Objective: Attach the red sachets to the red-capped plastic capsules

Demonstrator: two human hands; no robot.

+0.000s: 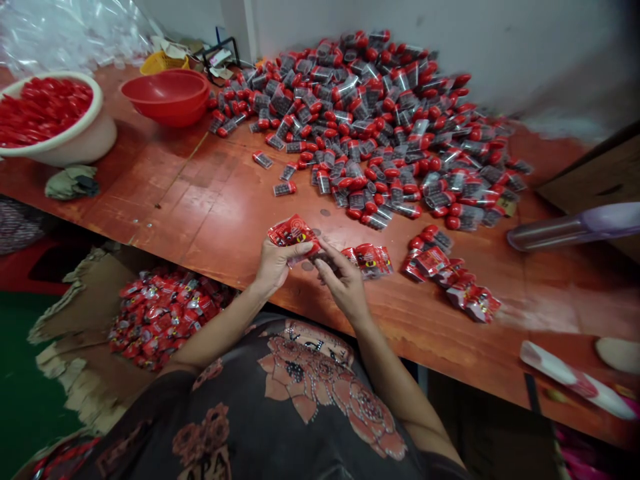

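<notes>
Dark floral top (305, 393) with sparkly studs is filling the bottom of the shot, and two bare forearms are reaching out from it to the edge of a red-stained wooden workbench (150, 207). Left hand (277, 263) is curling around a red foil packet (293, 233), with the thumb lying across it. Right hand (345, 283) is coming in from the other side, its fingertips (318, 245) pinching the packet's right end. So the hands are close together, not spread, and the packet is sitting between them, up over the bench near its front edge.

Just right of the hands, a few more red foil packets (367, 260) are lying on the bench, and a looser bunch of red packets (450, 277) is spreading out further right. Behind those, a huge heap of clear plastic tubes with red caps (365, 127) is piled up near the wall, with a few strays lying out front. Down on the left, below the bench, a torn cardboard box (85, 347) is holding a mound of shiny red packets (163, 320). Back left, a white basin (97, 133) full of red pieces is sitting near a red plastic bowl (167, 97), with a crumpled cloth (73, 181) lying in front. Off to the right, a lilac and clear plastic object (575, 227) is poking in, but I can't tell what it is.
</notes>
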